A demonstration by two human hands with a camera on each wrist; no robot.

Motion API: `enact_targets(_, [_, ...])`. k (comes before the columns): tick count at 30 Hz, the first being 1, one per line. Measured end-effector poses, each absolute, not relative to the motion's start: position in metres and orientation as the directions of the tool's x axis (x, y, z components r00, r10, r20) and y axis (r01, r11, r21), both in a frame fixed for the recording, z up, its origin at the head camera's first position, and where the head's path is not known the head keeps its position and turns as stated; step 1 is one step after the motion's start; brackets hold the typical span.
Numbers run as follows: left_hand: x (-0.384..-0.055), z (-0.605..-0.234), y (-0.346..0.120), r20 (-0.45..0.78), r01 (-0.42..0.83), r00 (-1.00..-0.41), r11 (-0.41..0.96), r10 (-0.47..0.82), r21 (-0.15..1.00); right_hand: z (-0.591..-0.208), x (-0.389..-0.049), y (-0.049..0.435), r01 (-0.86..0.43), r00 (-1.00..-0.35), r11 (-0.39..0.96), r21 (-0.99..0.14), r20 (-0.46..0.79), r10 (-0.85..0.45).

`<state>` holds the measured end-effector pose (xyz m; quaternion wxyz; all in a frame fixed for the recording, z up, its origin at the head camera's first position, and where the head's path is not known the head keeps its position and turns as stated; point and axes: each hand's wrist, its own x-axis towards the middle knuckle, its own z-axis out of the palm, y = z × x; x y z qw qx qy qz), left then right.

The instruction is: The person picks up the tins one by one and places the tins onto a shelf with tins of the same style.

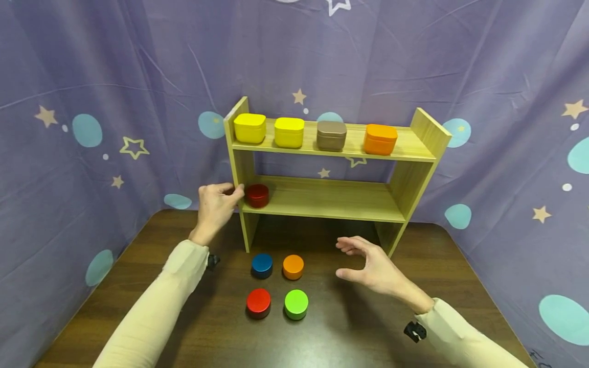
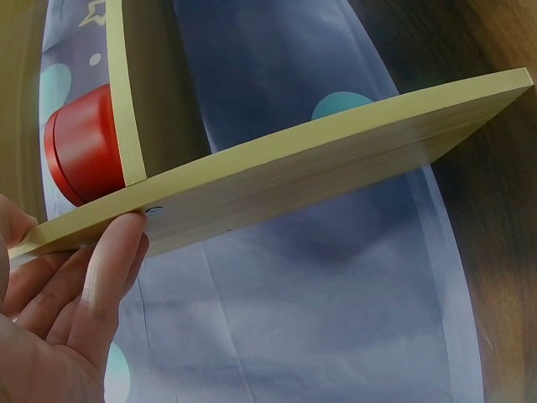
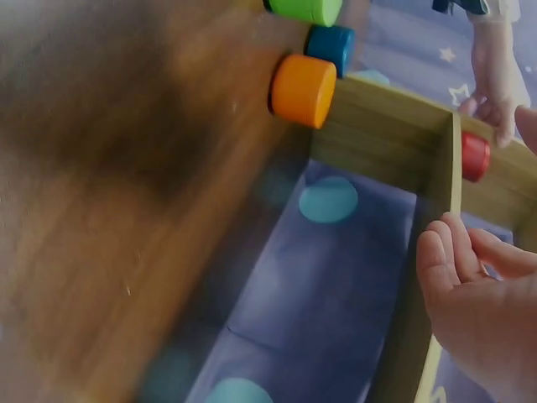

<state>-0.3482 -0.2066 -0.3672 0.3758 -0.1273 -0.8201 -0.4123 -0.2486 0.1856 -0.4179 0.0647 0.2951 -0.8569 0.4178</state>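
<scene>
At the shelf's left side panel [image 2: 277, 168], my left hand [image 1: 216, 207] pinches the front edge, with fingers [image 2: 105, 277] along the outer face and the thumb over the edge. Just inside that panel, a dark red round tin [image 1: 258, 196] sits at the left end of the middle board. My right hand [image 1: 370, 268] hovers in front of the shelf's lower right, thumb and fingers spread apart, holding nothing. Between the hands, on the table, stand a blue tin [image 1: 262, 266], an orange tin [image 1: 293, 267], a red tin [image 1: 258, 303] and a green tin [image 1: 296, 305].
The wooden shelf [image 1: 322, 197] stands at the back of the brown table [image 1: 349, 337]. Along its top board are two yellow boxes [image 1: 250, 128], a grey-brown box [image 1: 331, 136] and an orange box [image 1: 380, 139]. A purple patterned curtain [image 1: 138, 61] hangs behind and at both sides.
</scene>
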Motion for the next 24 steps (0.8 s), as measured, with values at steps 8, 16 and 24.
enact_targets(8, [-0.348, -0.366, -0.207, 0.71, 0.508, -0.698, 0.635, -0.093, 0.582, -0.44, -0.244, 0.17, -0.583, -0.791, 0.452, -0.675, 0.345, -0.505])
enact_targets(16, [-0.349, -0.368, -0.208, 0.717, 0.509, -0.691, 0.638, -0.099, 0.578, -0.467, -0.237, 0.146, -0.586, -0.76, 0.437, -0.682, 0.276, -0.589])
enact_targets(24, [-0.348, -0.367, -0.208, 0.715, 0.512, -0.692, 0.634, -0.095, 0.58, -0.485, -0.233, 0.133, -0.557, -0.75, 0.424, -0.714, 0.214, -0.626])
